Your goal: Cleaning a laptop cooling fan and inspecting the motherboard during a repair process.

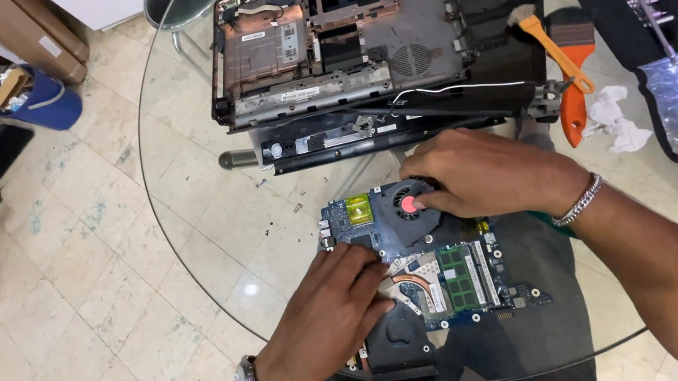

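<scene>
Near the glass table's edge [194, 258], both hands' grips [328, 319] [482, 174] press unclenched on the motherboard [451, 276].

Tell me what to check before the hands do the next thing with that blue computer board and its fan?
1. Left hand steadying the blue circuit board: ok.
2. Right hand fingers on the black fan: ok.
3. Board fully on the glass table: not ok, its near end overhangs the rim.
4. Loose screws clear of the board: ok, though scattered.
5. Fan screws removed: cannot tell, hands hide them.
6. Laptop shell and orange brush out of the way: ok.
</scene>
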